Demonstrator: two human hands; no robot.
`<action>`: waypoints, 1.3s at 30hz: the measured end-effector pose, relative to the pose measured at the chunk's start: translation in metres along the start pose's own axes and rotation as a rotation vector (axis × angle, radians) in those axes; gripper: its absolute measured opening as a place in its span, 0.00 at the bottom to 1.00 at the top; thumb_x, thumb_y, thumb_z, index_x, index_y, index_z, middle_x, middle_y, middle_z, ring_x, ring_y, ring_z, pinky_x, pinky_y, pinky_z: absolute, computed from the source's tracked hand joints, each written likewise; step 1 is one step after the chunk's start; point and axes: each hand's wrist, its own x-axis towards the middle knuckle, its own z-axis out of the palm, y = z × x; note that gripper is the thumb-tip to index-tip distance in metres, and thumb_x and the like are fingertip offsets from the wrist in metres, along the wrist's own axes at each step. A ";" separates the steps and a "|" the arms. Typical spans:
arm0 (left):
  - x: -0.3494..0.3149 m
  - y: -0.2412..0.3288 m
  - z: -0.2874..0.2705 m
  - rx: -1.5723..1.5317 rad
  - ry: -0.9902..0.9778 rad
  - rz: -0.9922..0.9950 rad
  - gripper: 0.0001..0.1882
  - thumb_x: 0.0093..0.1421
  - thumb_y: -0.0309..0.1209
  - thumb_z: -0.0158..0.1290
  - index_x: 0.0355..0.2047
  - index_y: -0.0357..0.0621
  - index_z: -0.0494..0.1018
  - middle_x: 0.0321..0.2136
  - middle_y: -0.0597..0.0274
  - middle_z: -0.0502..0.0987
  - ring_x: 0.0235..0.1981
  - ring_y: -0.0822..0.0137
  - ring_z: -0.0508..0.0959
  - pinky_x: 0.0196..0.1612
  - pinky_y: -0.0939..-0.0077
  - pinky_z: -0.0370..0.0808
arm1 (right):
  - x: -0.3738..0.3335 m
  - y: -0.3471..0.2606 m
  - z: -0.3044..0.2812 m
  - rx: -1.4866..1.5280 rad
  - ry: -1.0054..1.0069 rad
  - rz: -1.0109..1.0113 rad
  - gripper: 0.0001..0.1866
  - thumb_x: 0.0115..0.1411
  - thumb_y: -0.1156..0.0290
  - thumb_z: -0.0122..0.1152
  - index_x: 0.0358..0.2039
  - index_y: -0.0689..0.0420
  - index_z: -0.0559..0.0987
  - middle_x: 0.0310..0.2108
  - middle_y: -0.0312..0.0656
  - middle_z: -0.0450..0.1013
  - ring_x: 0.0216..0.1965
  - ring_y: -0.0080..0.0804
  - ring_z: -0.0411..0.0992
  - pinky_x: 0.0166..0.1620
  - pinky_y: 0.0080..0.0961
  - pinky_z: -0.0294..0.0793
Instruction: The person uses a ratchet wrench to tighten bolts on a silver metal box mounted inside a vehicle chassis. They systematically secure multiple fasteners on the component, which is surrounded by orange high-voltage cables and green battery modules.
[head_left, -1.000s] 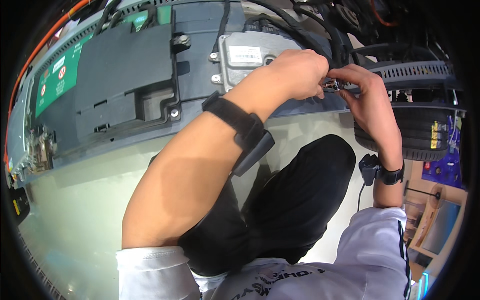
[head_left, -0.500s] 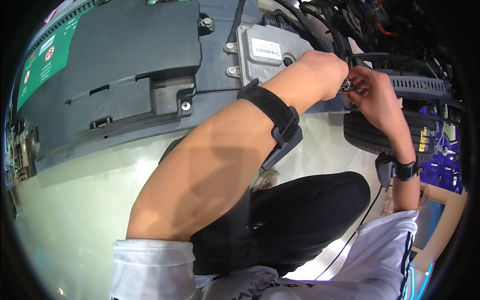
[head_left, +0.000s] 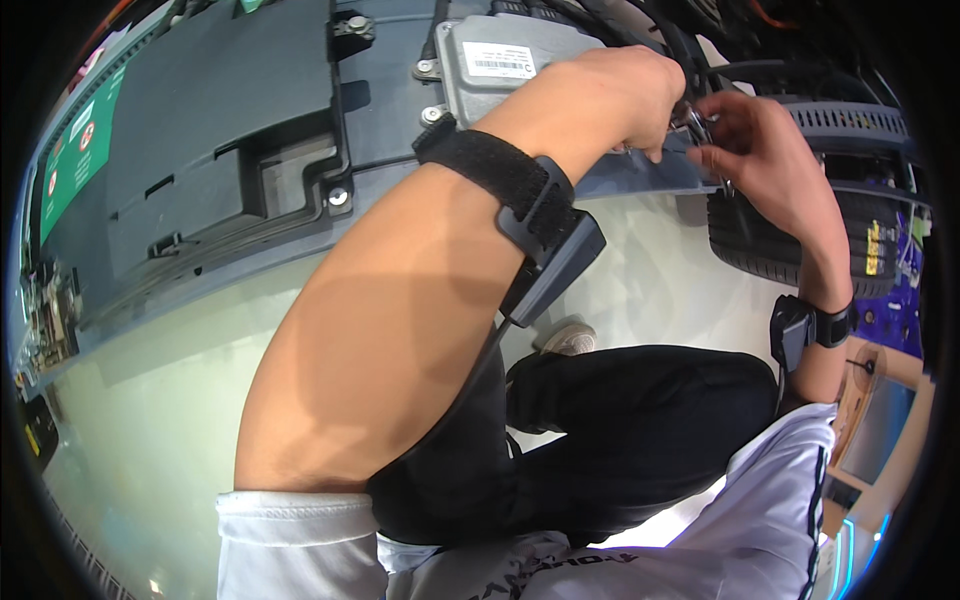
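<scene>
My left hand (head_left: 640, 95) is closed beside the right end of a silver metal control box (head_left: 485, 96). Its fingertips are mostly hidden, so what they hold cannot be made out. Just to its right, my right hand (head_left: 775, 160) has its fingers curled around a slim chrome tool (head_left: 698, 126) that looks like a ratchet wrench. The tool's shiny head lies between the two hands, and its shaft slopes down past my right thumb. Black cables run behind my left hand into the engine bay.
A large dark grey plastic cover (head_left: 230, 90) with a green sticker (head_left: 85, 150) fills the left. A tyre (head_left: 765, 245) stands under a slotted black trim strip (head_left: 845, 118) at right. Pale floor (head_left: 640, 270) lies below the bay's edge. Straps with black devices circle both wrists.
The view has shifted, so the box and cover sit higher and further left. My hands have drawn slightly apart, and more of the chrome tool shows between them.
</scene>
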 end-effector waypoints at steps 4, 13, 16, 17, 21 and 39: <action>-0.003 -0.001 0.002 0.062 0.074 0.050 0.11 0.50 0.29 0.65 0.35 0.44 0.82 0.30 0.60 0.83 0.34 0.61 0.83 0.38 0.68 0.79 | 0.000 0.003 0.001 -0.065 -0.073 -0.039 0.16 0.51 0.79 0.66 0.41 0.67 0.76 0.27 0.46 0.76 0.28 0.30 0.75 0.34 0.26 0.73; -0.004 0.004 -0.001 0.022 0.003 -0.032 0.10 0.51 0.29 0.65 0.35 0.45 0.82 0.30 0.60 0.82 0.32 0.63 0.83 0.35 0.70 0.79 | 0.003 0.012 0.005 -0.191 0.043 -0.145 0.16 0.50 0.81 0.63 0.41 0.63 0.78 0.33 0.50 0.77 0.36 0.44 0.76 0.41 0.33 0.74; 0.002 -0.001 0.003 0.052 0.019 0.001 0.10 0.50 0.31 0.66 0.34 0.45 0.82 0.29 0.60 0.82 0.30 0.65 0.82 0.35 0.70 0.79 | -0.004 0.015 0.007 -0.150 0.044 -0.213 0.16 0.50 0.81 0.63 0.41 0.63 0.78 0.34 0.51 0.77 0.37 0.43 0.77 0.42 0.33 0.74; 0.002 -0.002 0.003 0.074 0.039 0.035 0.11 0.50 0.32 0.66 0.34 0.45 0.82 0.29 0.60 0.82 0.30 0.65 0.82 0.34 0.70 0.79 | -0.006 0.015 0.007 -0.147 0.068 -0.289 0.16 0.50 0.81 0.64 0.42 0.64 0.78 0.34 0.51 0.77 0.37 0.43 0.77 0.43 0.32 0.74; 0.003 -0.001 0.007 0.098 0.055 0.060 0.11 0.50 0.31 0.66 0.35 0.45 0.82 0.31 0.60 0.82 0.33 0.63 0.82 0.37 0.68 0.79 | 0.003 0.023 0.008 -0.260 0.180 -0.474 0.16 0.51 0.81 0.64 0.42 0.66 0.78 0.32 0.51 0.77 0.36 0.41 0.77 0.43 0.32 0.74; -0.014 0.007 0.002 0.107 0.089 -0.010 0.15 0.52 0.32 0.64 0.41 0.49 0.81 0.39 0.60 0.82 0.45 0.61 0.80 0.46 0.67 0.77 | -0.007 0.001 0.005 -0.122 0.018 -0.002 0.16 0.48 0.82 0.64 0.40 0.62 0.80 0.30 0.47 0.79 0.33 0.37 0.78 0.41 0.30 0.75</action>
